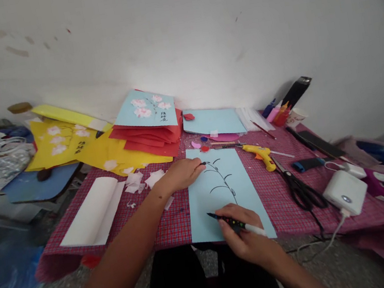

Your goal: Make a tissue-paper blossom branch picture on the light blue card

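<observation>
Head view | I see pale-blue paper [219,199], black curving line-drawing [225,182] | right grip [255,246] holding dark pen [235,224] | left grip [184,172], can't tell

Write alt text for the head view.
A person's right hand holds a marker over a blue sheet bearing a drawn stem, while the left hand is at the sheet's upper left. A yellow glue gun and scissors lie to the right.

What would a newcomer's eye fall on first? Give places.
Probably the light-blue sheet at the table's near edge, with its black branch drawing and the right hand holding a marker pen over it. Beyond, leftward, a pink-blossomed card tops the red paper stack; a yellow hot-glue gun lies right of the sheet.
</observation>
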Tool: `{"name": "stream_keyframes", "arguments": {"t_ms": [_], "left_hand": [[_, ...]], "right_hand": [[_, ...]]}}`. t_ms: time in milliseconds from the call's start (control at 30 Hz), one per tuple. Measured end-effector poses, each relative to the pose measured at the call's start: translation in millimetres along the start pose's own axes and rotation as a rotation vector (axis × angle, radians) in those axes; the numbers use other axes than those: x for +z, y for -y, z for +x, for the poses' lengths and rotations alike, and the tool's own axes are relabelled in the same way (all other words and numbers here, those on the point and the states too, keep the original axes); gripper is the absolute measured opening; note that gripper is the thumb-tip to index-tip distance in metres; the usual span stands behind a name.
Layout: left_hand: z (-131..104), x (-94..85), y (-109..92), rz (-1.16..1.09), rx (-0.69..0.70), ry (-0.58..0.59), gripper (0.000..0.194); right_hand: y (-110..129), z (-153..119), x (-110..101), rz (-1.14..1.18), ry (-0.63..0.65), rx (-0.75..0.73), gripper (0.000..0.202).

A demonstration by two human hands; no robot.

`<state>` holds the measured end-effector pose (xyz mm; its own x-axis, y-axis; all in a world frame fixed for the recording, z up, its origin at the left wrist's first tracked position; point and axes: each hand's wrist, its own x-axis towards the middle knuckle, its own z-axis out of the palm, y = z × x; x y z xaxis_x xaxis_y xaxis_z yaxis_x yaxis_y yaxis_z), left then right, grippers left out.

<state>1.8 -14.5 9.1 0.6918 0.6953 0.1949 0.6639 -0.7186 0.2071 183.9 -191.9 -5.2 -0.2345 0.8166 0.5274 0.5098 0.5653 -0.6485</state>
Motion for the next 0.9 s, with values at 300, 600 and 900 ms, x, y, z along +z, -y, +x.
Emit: {"name": "stream_keyframes", "arguments": {"t_ms": [300, 600, 900], "left_hand": [[0.3, 1.0, -0.7, -0.001, -0.003, -0.015, 0.044], [0.0, -1.6, -2.2, -0.02, -0.004, -0.005, 0.044], [0.6, 0.4, -0.4, -0.012, 0.008, -0.013, 0.042]], "right_hand": [[-1.7, -11.0, -7.8, -0.007, -0.015, 0.019, 0.032], [-2.3, -12.4, -4.2, 0.01, -0.029, 0.014, 0.034], [8.2, -5.3, -7.0, 0.026, 0.073, 0.001, 0.04]]}}
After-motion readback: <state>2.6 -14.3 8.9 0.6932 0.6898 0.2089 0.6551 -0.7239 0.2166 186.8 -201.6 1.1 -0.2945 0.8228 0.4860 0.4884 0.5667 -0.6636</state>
